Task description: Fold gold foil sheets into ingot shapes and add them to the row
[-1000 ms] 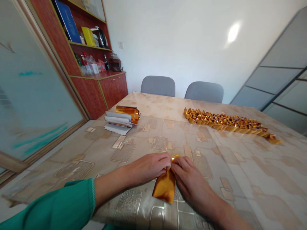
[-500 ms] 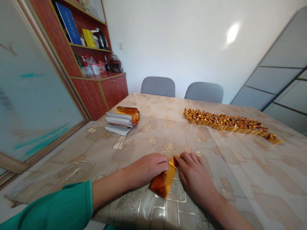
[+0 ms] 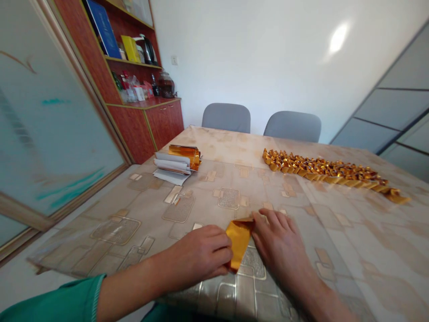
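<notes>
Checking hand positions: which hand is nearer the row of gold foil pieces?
Right: the right hand sits nearer the row; the left hand sits farther off, past the foil sheet.

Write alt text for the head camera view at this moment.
A person's left hand and right hand hold a folded strip of gold foil on a patterned table covering. Beyond them lie a long row of small folded gold foil pieces and a stack of papers under more gold foil.

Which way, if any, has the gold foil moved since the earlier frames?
Yes: the gold foil now sits closer to the speckled tablecloth square, so it moved away from the person.
</notes>
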